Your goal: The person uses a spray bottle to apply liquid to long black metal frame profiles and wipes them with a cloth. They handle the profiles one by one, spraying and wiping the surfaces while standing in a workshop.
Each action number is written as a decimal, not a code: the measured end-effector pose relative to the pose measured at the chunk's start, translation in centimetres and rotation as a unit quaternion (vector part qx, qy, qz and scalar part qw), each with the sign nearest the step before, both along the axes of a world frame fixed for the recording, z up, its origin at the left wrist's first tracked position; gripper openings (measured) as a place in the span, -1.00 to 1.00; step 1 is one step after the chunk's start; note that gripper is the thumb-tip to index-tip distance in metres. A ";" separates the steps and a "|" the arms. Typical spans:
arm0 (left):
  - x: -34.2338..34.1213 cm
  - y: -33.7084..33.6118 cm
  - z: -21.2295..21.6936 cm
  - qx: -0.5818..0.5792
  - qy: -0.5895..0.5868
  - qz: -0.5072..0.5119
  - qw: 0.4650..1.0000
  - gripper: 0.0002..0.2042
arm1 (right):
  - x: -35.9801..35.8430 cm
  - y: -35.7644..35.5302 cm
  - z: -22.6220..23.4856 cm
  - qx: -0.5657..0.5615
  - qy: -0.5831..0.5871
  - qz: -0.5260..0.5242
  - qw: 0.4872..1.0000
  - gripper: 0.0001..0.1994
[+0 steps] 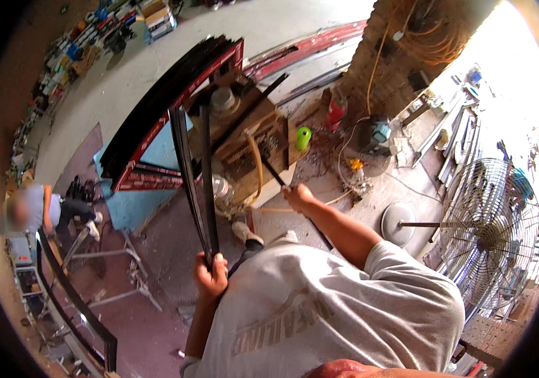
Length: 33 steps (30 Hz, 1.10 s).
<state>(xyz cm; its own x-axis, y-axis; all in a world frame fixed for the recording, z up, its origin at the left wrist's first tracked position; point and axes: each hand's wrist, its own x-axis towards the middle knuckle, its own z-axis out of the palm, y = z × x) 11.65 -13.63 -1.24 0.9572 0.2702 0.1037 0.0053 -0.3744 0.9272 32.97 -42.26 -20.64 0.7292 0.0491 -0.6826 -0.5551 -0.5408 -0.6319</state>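
Observation:
My left hand [211, 274] is closed around the lower ends of long black profile strips [192, 183]. The strips run away from me side by side, spreading slightly apart toward their far ends. My right hand [300, 198] is wrapped around a thin dark bar [273, 171]. One end of the bar points at a wooden workbench [276, 135], and the other passes back under my forearm. Whether the bar touches the bench, I cannot tell. A curved yellowish strip [257, 165] hangs at the bench's near side.
Left of the bench lies a stack of black profiles [156, 107] with red sides. A standing fan [487, 236] is at my right. Beyond the bench are a green cup [303, 137] and a red container [336, 110]. Another person [49, 211] sits far left, near a metal frame [112, 277].

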 end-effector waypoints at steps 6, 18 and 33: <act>0.6 0.2 0.0 -0.009 -0.005 0.002 1.000 -0.78 | -1.2 0.4 4.9 -0.001 -0.046 -0.031 0.998 -0.43; 3.0 2.6 -0.4 -0.024 -0.020 -0.018 0.999 -0.83 | -1.6 1.3 6.8 0.005 -0.032 -0.055 0.998 -0.53; 11.6 10.9 0.9 -0.044 -0.041 -0.069 0.996 -0.81 | -1.5 1.5 4.3 -0.072 -0.027 -0.061 0.995 -0.48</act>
<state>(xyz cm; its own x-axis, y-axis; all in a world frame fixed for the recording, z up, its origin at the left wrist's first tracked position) 23.27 -2.69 -0.35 0.9750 0.1481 0.1656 -0.1186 -0.2834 0.9516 31.42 -40.76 -16.35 0.7594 -0.1373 -0.6360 -0.5893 -0.5595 -0.5828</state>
